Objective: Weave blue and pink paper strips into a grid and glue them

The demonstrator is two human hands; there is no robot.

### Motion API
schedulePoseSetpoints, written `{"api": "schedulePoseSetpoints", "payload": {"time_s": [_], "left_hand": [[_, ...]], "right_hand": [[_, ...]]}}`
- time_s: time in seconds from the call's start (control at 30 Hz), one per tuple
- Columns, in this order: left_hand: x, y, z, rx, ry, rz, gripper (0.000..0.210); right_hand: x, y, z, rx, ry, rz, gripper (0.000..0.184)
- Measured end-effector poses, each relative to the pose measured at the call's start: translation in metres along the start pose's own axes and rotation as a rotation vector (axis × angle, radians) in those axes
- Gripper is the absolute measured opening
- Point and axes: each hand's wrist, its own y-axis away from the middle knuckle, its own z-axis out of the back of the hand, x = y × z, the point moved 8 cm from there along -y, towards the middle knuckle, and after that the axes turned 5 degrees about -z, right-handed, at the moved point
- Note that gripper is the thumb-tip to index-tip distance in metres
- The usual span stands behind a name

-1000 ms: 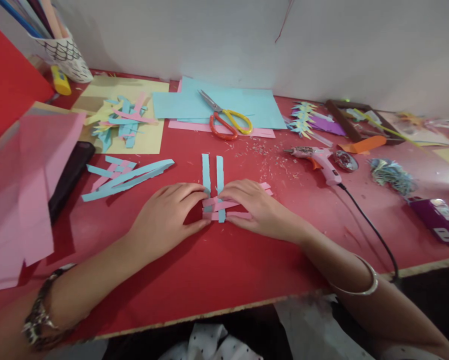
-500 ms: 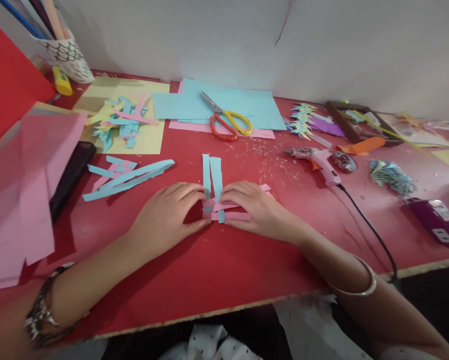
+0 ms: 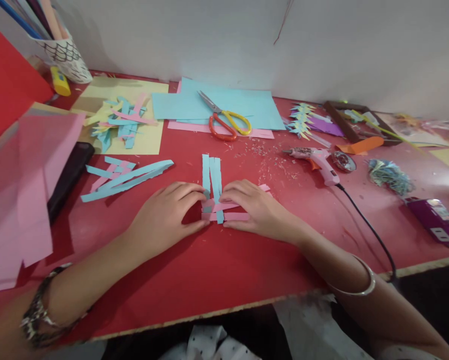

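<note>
Two pale blue paper strips [image 3: 216, 177] stand lengthwise on the red table, crossed near their lower ends by pink paper strips [image 3: 235, 216]. The strips pass over and under each other in a small weave. At its left edge, my left hand [image 3: 172, 210] pinches the woven strips between thumb and fingers. On the right side, my right hand [image 3: 252, 207] has its fingertips curled onto the pink strips, with the thumb at the lower one. Parts of the strips are hidden under both hands.
Left of my hands lie loose blue strips [image 3: 134, 181] and a small woven piece [image 3: 114, 170]. Scissors [image 3: 224, 120] rest on blue sheets [image 3: 262, 105] behind. A corded pink glue gun [image 3: 320, 162] lies right, near a yarn bundle [image 3: 390, 176]. Pink sheets [image 3: 33, 190] cover the left side.
</note>
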Motion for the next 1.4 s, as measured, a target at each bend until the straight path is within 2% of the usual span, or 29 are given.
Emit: {"api": "schedulePoseSetpoints", "payload": {"time_s": [0.13,0.43,0.7,0.8,0.87,0.97,1.03,1.17,1.3,1.4], "left_hand": [[0.002,-0.001,0.0,0.0,0.008,0.008,0.028],[0.001,0.0,0.0,-0.004,0.006,0.01,0.028],[-0.001,0.0,0.001,-0.009,0.002,-0.01,0.026],[-0.007,0.001,0.004,-0.05,-0.034,-0.07,0.027],[-0.015,0.002,0.004,-0.066,-0.068,-0.161,0.026],[-0.024,0.004,0.0,-0.043,-0.097,-0.278,0.029],[-0.024,0.005,-0.001,-0.033,-0.086,-0.297,0.031],[-0.022,0.005,-0.001,-0.04,-0.052,-0.283,0.031],[-0.014,0.002,0.0,-0.024,-0.009,-0.176,0.031],[-0.01,0.002,0.002,-0.023,0.042,-0.127,0.034]], "right_hand": [[0.003,-0.002,-0.002,-0.011,-0.024,0.001,0.021],[0.0,-0.001,0.001,-0.019,-0.016,-0.003,0.019],[0.003,0.0,0.0,-0.023,-0.026,0.022,0.025],[0.0,0.001,0.007,-0.033,-0.046,0.006,0.026],[0.001,0.001,0.009,-0.033,-0.036,0.009,0.025],[0.002,0.0,0.008,-0.028,-0.007,0.017,0.025],[0.003,-0.001,0.007,-0.034,0.001,0.028,0.025],[0.003,-0.001,0.004,-0.04,0.011,0.028,0.028],[0.001,0.0,0.0,-0.024,0.019,0.008,0.035],[0.001,0.001,0.005,-0.05,0.008,-0.002,0.031]]}}
